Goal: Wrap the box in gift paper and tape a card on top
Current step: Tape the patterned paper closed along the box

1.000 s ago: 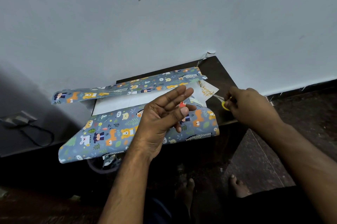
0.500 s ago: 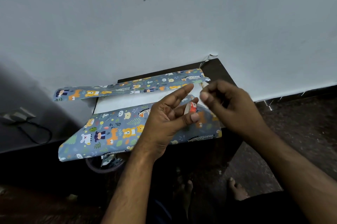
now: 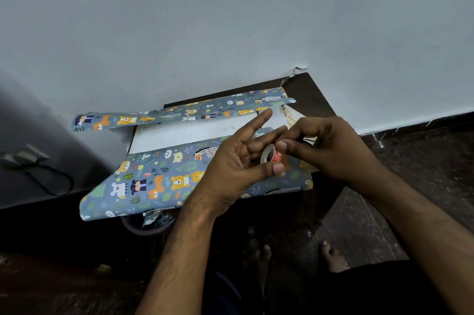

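The white box (image 3: 189,132) lies on a dark table (image 3: 314,94), half covered by blue-grey gift paper (image 3: 159,179) printed with animals. One flap covers the near side and a narrower flap (image 3: 179,113) folds over the far edge. My left hand (image 3: 230,168) hovers above the paper and holds a small tape roll (image 3: 268,155) between thumb and fingers, index finger stretched out. My right hand (image 3: 331,150) meets it from the right, its thumb and curled fingers pinching at the roll. A white card (image 3: 291,117) with gold writing peeks out behind the hands.
A yellow scissors handle (image 3: 315,138) shows just behind my right hand. The table stands against a pale wall (image 3: 230,32). A plug and cable (image 3: 33,161) lie at the left. A round bin (image 3: 148,225) sits under the paper's near edge, with bare feet (image 3: 331,255) below.
My right hand left the scissors at the table's right side and came across to my left hand. It now pinches at the tape roll that my left hand holds.
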A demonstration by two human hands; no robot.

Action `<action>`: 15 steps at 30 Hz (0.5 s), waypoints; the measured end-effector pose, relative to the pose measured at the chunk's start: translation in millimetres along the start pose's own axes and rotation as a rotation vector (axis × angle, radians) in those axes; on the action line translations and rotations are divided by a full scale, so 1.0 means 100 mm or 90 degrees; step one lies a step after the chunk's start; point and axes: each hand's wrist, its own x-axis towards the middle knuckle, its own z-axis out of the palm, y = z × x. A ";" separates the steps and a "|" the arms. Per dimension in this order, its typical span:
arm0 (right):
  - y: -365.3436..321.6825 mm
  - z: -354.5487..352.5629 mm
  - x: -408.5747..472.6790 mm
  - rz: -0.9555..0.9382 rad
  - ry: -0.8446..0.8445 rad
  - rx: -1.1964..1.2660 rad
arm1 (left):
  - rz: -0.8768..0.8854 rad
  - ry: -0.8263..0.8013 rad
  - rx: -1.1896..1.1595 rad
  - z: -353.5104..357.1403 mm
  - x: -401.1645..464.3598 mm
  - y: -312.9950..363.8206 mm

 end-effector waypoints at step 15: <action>0.06 0.09 -0.04 -0.075 0.074 -0.258 | -0.004 0.042 0.039 0.05 0.02 0.01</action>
